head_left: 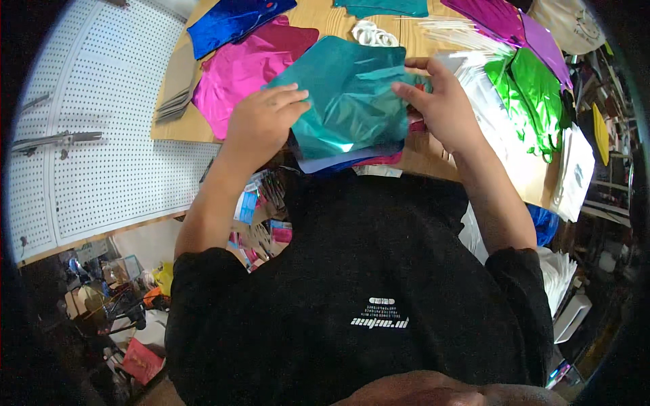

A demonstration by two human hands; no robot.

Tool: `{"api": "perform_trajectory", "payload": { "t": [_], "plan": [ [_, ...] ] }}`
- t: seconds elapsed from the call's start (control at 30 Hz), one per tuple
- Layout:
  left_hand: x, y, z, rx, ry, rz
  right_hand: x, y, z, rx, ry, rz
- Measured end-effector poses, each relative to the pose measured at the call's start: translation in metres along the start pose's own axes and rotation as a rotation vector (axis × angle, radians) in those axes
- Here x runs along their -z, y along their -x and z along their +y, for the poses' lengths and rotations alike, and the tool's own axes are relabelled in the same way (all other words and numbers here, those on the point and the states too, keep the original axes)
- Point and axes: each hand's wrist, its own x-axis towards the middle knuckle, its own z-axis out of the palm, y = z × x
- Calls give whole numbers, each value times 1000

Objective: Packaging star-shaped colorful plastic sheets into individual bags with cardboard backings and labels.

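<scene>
A flat, shiny teal foil balloon (345, 95) lies in front of me over a small stack of other foil pieces, with pale lilac, blue and pink edges showing beneath it. My left hand (264, 122) is closed on its left edge, fingertips over the foil; the thumb is hidden. At the right edge, my right hand (443, 101) pinches the foil, thumb on top and fingers bent at the rim. Just left of the stack lies a pink foil balloon (247, 68), flat and creased.
White rings (372, 34) lie beyond the teal foil. On the right are white sticks (467, 37), green foil (531, 95) and purple foil (491, 17). Blue foil (233, 26) lies far left, near brown card pieces (175, 98). A white pegboard (115, 122) borders the wooden table (332, 20).
</scene>
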Motion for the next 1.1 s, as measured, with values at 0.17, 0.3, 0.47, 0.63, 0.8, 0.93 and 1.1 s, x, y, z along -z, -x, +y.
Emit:
{"api": "perform_trajectory", "payload": {
  "t": [0.17,0.3,0.47,0.63,0.8,0.93,1.1],
  "plan": [
    [7,10,-7,32,-17,15,8,5,28,141,249,32],
    [6,16,-6,61,3,-74,-1,13,22,345,536,134],
    [9,10,-4,104,74,-156,4,16,34,485,803,144],
    [21,-11,-10,181,158,-35,2,22,36,527,876,175],
    [4,-82,-24,169,311,49,13,32,29,536,742,219],
    [-40,-181,-29,-18,374,79,34,35,33,525,608,217],
    [-110,-314,-14,-215,277,18,72,38,22,442,666,307]
  ]
}}
